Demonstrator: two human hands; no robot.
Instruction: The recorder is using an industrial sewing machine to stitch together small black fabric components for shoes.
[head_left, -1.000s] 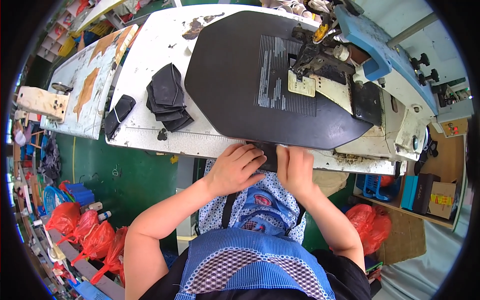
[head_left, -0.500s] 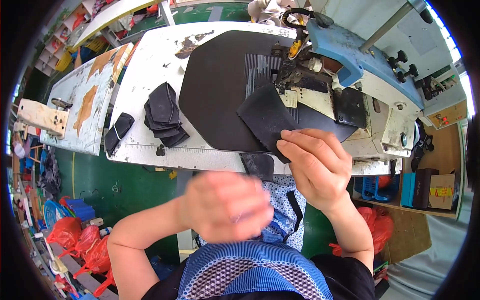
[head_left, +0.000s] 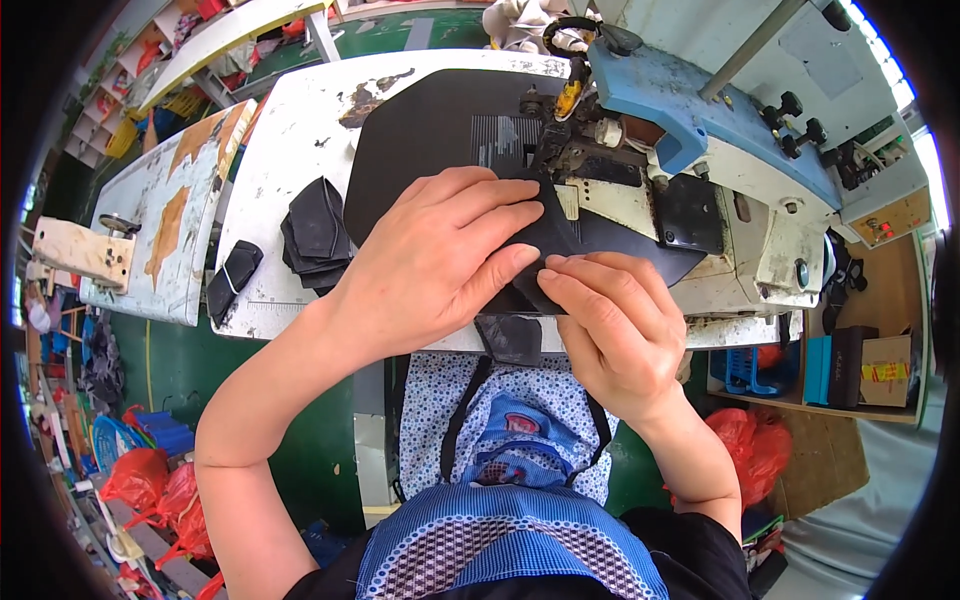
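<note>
At the near edge of the white sewing table point(head_left: 300, 150), just above the blue checked apron point(head_left: 500, 540), both hands now lie on one black cut piece point(head_left: 560, 235) — half a second ago the left hand was still blurred in mid-air over the lap. The left hand point(head_left: 440, 260) rests flat, fingers spread, pressing the piece down; the right hand point(head_left: 610, 320) pinches its near edge between thumb and fingertips. The piece has been carried up from the table's rim and sits on the large black mat point(head_left: 430, 130), its far corner reaching toward the needle area of the blue sewing machine point(head_left: 690, 110). That suggests the positioning step is nearly done and stitching comes next. Farther left, a stack of black pieces point(head_left: 315, 235) waits, with a small black bundle point(head_left: 233, 280) beyond it.
</note>
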